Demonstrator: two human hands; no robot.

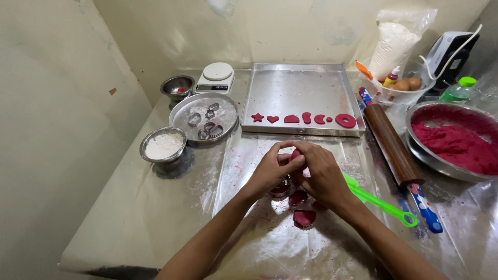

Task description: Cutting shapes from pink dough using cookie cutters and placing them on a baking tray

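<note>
My left hand (272, 167) and my right hand (320, 173) meet over the plastic-covered table and pinch a small piece of dark pink dough (295, 154) between their fingertips. Under the hands lie more cut pink dough pieces (304, 218) and a round cutter with dough (281, 189). Beyond them a square metal baking tray (290, 85) holds a row of pink dough shapes (306, 119): a star, a heart, half rounds, a crescent and a ring.
A wooden rolling pin (392, 145) and a green plastic tool (384, 206) lie right of my hands. A metal bowl of pink dough (456, 141) stands at right. At left are a flour bowl (163, 145), a plate of metal cutters (204, 118), a kitchen scale (216, 77) and a small cup (177, 87).
</note>
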